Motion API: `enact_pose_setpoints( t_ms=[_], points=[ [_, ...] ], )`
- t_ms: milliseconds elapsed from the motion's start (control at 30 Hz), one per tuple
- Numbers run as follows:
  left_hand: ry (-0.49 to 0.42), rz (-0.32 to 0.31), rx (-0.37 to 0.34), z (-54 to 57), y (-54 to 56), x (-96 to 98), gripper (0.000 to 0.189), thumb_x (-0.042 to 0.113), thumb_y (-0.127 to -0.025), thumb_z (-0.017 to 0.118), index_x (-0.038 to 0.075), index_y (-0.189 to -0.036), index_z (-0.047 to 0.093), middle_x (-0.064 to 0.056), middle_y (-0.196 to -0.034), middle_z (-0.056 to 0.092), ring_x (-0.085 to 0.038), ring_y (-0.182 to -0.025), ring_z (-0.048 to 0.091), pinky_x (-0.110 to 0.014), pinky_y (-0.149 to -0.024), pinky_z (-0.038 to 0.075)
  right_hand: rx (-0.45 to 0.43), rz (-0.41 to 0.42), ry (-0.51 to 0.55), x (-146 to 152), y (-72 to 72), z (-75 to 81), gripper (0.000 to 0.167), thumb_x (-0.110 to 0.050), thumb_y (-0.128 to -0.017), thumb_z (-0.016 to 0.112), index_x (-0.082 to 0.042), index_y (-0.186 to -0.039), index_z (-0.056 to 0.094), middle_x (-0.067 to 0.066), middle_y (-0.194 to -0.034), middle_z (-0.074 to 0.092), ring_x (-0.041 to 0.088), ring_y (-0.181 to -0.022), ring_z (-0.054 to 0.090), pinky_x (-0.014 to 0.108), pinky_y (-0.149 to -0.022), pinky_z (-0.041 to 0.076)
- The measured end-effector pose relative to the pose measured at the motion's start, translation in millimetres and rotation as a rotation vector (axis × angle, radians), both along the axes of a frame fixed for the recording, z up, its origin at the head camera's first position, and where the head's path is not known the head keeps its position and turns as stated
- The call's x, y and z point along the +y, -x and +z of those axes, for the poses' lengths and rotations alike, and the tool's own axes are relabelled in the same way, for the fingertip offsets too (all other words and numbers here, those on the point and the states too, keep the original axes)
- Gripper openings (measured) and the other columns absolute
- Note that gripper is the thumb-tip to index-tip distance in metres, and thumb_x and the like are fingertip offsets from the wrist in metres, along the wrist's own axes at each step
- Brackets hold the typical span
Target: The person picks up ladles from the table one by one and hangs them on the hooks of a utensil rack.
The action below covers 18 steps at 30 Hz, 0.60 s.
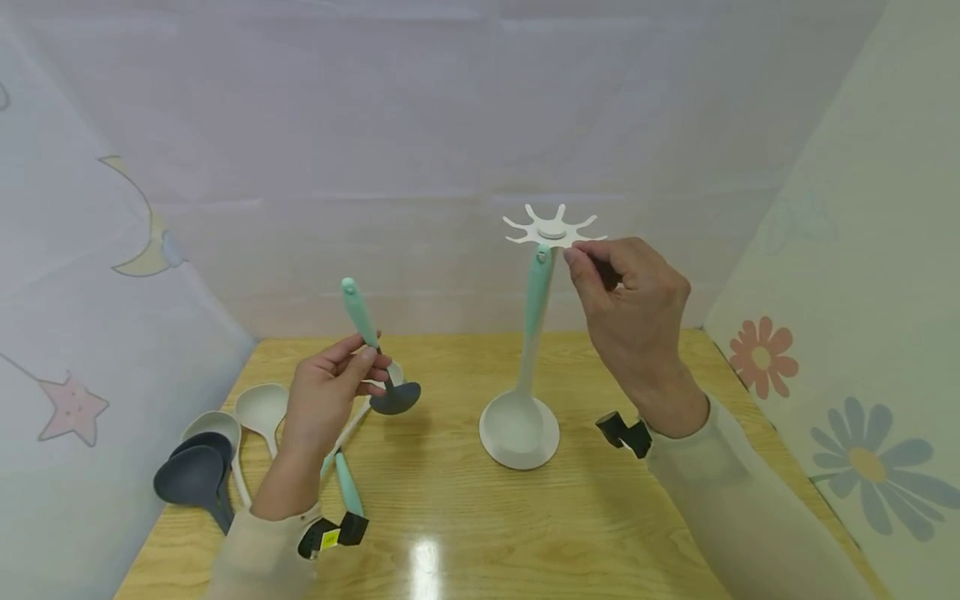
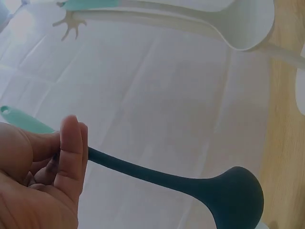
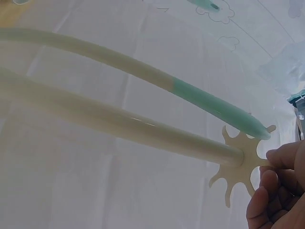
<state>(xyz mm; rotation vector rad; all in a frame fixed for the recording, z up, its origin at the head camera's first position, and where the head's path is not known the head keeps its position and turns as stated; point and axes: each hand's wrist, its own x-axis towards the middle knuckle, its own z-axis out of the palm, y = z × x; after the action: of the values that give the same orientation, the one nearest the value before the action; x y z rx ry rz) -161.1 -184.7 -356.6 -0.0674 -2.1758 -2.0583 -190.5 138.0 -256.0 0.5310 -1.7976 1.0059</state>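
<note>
My left hand (image 1: 322,404) pinches a dark ladle (image 1: 395,399) where its mint handle meets the dark shaft; the bowl hangs low in the left wrist view. To the right stands a white utensil rack (image 1: 552,227) with a star of curved hooks on top, a pole (image 3: 143,134) and a round base (image 1: 551,433). From one front hook hangs a white ladle (image 1: 512,427) with a mint handle, its bowl in front of the base. My right hand (image 1: 637,304) pinches a hook at the right of the rack's top between thumb and index finger.
On the left of the wooden table (image 1: 442,500) lie several utensils: dark ones (image 1: 191,477), a white one (image 1: 262,408) and a mint handle (image 1: 349,485), partly behind my left arm. Patterned cloth walls (image 1: 480,167) close the back and both sides.
</note>
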Motion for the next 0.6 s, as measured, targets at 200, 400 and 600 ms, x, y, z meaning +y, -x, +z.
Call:
enact_pose_setpoints(
  t_ms=[200,400,600],
  points=[
    [0.141,0.034,0.084,4.2,-6.8,18.2,0.031,0.015,-0.105,0.069,0.003,-0.133,0.072,-0.001,-0.092,0.07,-0.011,-0.069,0.064,-0.023,-0.06,0.057,0.005,0.005,-0.015,1,1.8,-0.3,0.011,-0.006,-0.095,0.079,0.004,-0.093,0.081,0.016,-0.081,0.074,0.004,-0.071,0.056,0.01,-0.07,0.045],
    [0.244,0.059,0.185,8.6,-8.5,38.3,0.024,0.011,-0.1,0.074,0.005,-0.123,0.078,-0.01,-0.102,0.065,-0.012,-0.066,0.063,-0.023,-0.057,0.05,-0.003,0.01,0.017,1,3.2,-1.2,0.009,-0.007,-0.093,0.081,0.003,-0.093,0.081,0.016,-0.081,0.074,0.004,-0.071,0.056,0.01,-0.069,0.045],
    [0.118,-0.017,0.155,15.0,-7.2,62.1,0.02,0.01,-0.099,0.075,0.005,-0.118,0.078,-0.012,-0.09,0.074,-0.014,-0.073,0.068,-0.025,-0.061,0.056,0.0,0.005,0.013,1,3.9,-2.5,0.007,-0.005,-0.093,0.081,0.002,-0.092,0.081,0.016,-0.081,0.074,0.005,-0.071,0.057,0.01,-0.069,0.045]
  ],
)
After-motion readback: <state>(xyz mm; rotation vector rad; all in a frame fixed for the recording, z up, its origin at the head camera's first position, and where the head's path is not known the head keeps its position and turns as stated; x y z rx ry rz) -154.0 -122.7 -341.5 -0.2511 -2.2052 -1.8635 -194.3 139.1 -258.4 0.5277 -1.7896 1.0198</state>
